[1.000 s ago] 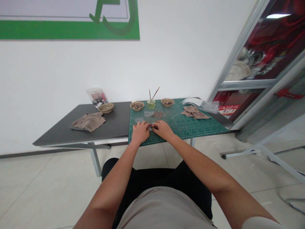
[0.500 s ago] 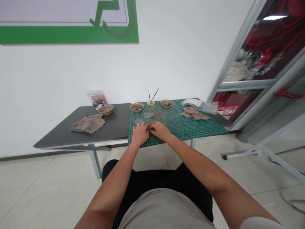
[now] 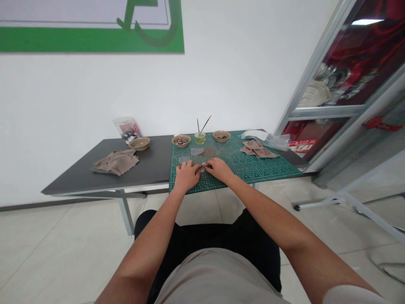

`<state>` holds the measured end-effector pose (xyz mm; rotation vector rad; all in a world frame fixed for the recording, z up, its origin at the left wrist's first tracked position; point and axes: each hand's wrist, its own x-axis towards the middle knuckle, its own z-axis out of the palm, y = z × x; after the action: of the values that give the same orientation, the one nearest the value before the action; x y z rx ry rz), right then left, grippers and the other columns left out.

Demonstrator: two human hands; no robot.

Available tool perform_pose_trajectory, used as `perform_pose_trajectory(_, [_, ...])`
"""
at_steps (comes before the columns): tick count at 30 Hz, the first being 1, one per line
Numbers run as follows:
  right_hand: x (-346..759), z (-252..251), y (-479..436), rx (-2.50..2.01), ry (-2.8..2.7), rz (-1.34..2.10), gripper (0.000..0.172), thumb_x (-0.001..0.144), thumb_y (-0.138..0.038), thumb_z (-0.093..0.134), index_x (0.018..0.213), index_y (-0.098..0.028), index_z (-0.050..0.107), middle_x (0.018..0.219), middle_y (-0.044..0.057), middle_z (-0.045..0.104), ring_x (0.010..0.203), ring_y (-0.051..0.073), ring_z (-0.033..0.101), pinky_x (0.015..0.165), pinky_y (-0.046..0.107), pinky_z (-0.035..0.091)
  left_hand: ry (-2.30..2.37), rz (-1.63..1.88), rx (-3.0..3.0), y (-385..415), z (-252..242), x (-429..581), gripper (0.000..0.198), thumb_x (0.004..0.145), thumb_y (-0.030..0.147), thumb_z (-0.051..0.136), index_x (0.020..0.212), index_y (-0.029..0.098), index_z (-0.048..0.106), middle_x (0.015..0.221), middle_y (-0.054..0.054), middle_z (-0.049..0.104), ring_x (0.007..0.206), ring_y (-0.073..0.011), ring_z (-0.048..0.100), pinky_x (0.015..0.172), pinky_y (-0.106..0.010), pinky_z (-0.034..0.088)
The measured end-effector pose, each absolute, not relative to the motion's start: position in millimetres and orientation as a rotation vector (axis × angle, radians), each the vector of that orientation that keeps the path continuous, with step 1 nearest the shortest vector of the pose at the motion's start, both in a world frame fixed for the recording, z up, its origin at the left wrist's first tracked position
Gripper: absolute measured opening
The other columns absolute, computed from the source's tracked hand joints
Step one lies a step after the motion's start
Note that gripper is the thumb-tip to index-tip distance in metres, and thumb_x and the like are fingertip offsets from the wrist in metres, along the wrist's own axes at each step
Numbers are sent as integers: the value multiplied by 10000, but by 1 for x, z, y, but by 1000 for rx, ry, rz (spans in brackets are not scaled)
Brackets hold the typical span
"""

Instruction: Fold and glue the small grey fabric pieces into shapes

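My left hand (image 3: 187, 176) rests on the green cutting mat (image 3: 253, 168), its index finger and thumb closed at a small pale piece (image 3: 203, 167). On the other side, my right hand (image 3: 219, 169) pinches the same piece with thumb and fingertips. The piece is too small to make out further. Just beyond the hands lie a thin grey square (image 3: 196, 151), a brown cloth square (image 3: 209, 152) and another greyish sheet (image 3: 184, 160), which is partly behind my left fingers.
At the back stand a bowl of small dark pieces (image 3: 181, 141), a glass jar (image 3: 200, 138) with two thin sticks and a second bowl (image 3: 221, 136). Brown cloths (image 3: 117, 162) lie left, another cloth (image 3: 257, 149) right, near plastic bags (image 3: 278, 141). An empty-looking bowl (image 3: 139, 144) stands left.
My right hand has shifted a little right, away from my left hand. The pale piece now shows in the gap between them. The camera view has moved slightly.
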<state>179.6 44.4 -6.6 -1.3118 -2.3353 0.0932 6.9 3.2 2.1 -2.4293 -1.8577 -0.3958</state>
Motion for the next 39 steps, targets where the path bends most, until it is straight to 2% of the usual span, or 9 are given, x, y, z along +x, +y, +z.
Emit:
perform_pose_trajectory(12, [196, -8, 39, -1247, -2326, 124, 38, 800, -150, 644, 776, -167, 668, 833, 53, 671, 861, 178, 567, 820, 283, 394, -1896, -383, -2431, 4, 3, 9, 409, 955, 375, 349, 1300, 379, 569, 1178, -93, 557, 1127, -301, 460, 935, -482, 364])
perform_pose_trajectory(20, [185, -7, 63, -1333, -2306, 119, 73, 831, -190, 633, 784, -161, 680, 850, 62, 678, 846, 178, 571, 799, 281, 391, -1886, -381, -2425, 4, 3, 8, 414, 950, 370, 352, 1298, 378, 575, 1179, -90, 554, 1111, -294, 467, 926, -474, 370])
perform_pose_trajectory(26, [184, -7, 47, -1288, -2332, 78, 99, 831, -198, 630, 741, -165, 652, 802, 53, 644, 836, 179, 543, 783, 280, 386, -1931, -357, -2434, 3, 5, 9, 419, 952, 362, 348, 1306, 402, 569, 1186, -84, 557, 1128, -293, 458, 944, -474, 358])
perform_pose_trajectory(36, [164, -9, 35, -1297, -2353, 52, 91, 858, -212, 611, 812, -169, 676, 877, 78, 652, 895, 196, 552, 824, 304, 405, -1940, -476, -2467, 8, 3, 3, 466, 937, 237, 336, 1351, 345, 520, 1219, -62, 609, 1126, -259, 491, 949, -448, 370])
perform_pose_trajectory(39, [144, -14, 32, -1237, -2364, 62, 105, 875, -197, 588, 859, -164, 687, 944, 94, 674, 932, 204, 565, 870, 320, 410, -1952, -523, -2467, 9, 2, 1, 431, 942, 231, 326, 1288, 324, 566, 1215, -53, 632, 1104, -253, 507, 935, -444, 381])
